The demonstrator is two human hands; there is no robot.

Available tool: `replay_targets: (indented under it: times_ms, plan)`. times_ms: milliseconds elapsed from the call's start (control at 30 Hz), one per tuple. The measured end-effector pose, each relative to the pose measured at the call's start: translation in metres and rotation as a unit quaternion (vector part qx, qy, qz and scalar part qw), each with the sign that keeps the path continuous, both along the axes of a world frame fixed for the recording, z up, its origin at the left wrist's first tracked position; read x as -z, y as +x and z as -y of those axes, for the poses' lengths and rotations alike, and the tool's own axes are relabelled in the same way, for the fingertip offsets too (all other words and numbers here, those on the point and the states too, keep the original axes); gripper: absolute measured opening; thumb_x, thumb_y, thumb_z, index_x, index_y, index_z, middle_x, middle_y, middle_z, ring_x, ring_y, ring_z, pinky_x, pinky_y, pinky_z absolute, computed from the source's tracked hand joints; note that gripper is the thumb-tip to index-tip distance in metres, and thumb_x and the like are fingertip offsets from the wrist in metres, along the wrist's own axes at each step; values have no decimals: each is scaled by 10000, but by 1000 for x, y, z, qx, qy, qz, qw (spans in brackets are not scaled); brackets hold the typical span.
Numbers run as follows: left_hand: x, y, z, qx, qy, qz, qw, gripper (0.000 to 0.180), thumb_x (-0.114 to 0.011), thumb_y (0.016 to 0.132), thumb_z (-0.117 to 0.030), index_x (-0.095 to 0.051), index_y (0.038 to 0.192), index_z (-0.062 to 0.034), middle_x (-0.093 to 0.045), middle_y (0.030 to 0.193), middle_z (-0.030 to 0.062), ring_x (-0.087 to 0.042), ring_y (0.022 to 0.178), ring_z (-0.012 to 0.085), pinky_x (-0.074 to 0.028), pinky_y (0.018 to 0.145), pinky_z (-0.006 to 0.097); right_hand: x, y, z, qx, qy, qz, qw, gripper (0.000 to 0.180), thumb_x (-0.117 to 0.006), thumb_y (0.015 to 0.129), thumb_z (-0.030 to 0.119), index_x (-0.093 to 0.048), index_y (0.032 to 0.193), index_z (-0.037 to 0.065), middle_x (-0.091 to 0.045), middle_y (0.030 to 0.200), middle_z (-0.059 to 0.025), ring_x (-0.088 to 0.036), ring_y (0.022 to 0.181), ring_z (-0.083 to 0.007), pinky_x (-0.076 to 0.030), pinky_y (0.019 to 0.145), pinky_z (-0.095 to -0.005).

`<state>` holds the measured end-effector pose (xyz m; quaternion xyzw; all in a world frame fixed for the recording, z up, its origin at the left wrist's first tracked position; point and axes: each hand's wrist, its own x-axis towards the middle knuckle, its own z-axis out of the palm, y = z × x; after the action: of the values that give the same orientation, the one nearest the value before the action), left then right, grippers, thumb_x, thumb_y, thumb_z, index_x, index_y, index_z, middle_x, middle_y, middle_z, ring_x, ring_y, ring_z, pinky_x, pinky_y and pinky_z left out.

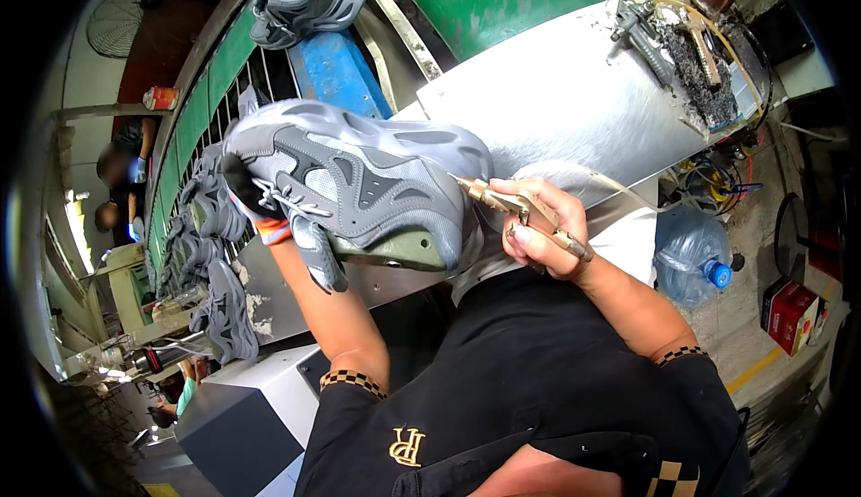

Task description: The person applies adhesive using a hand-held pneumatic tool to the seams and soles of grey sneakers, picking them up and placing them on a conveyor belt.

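Note:
A grey sneaker [359, 170] is held up on its side in front of me, its light grey sole facing away. A green shoe last [399, 250] shows in its opening, and the tongue hangs down. My left hand [249, 187], in a dark glove with an orange-edged cuff, grips the sneaker at the toe; the shoe hides part of the fingers. My right hand [552, 228] is closed round a brass-coloured pen-shaped spray gun [529, 210]. Its nozzle points at the sneaker's heel edge, very near or touching; I cannot tell which. A pale hose [619, 183] runs close behind the right hand.
Several grey sneakers [229, 309] sit along the green-edged rack at left, and more [309, 8] stand at the far end. A metal worktop [556, 84] carries dirty tools [646, 44] at far right. A clear water jug [691, 255] stands right. Other people [121, 174] are far left.

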<state>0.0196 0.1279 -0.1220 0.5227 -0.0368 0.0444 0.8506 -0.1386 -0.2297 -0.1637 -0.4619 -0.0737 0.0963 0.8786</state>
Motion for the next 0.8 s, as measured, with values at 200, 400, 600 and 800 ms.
replay_targets:
  times_ms: [200,400,600,800]
  plan:
    - [13,-59,-18,-150,72,-128,978,601,-517,905,-538,-516,1285,-72,-596,1199,139,-587,1078,267,-488,942,427,8,8,-12,-5,38,9,999,464,-517,876,65,-429,1314,-61,-506,711,-44,-450,528,-76,-403,501,-232]
    - [15,-142,-11,-186,116,-180,959,582,-489,958,-489,-487,1303,-21,-580,1237,116,-616,1043,231,-507,901,381,4,29,-38,22,9,16,1000,437,-544,849,46,-504,1276,-36,-580,1213,-131,-528,1089,-117,-428,906,-269]
    - [23,-235,-22,-139,174,-328,918,582,-487,956,-471,-425,1369,-66,-529,1308,131,-597,1109,296,-573,805,444,9,35,-58,22,-70,28,997,442,-574,807,66,-533,1243,7,-674,814,-58,-558,649,-33,-451,609,-213]
    - [-6,-249,50,-66,240,-416,875,783,-442,880,-675,-374,1412,-105,-538,1319,105,-582,1143,298,-571,748,454,9,33,-61,-2,-94,15,995,445,-574,799,75,-535,1237,2,-676,849,-77,-575,666,-43,-453,605,-216]
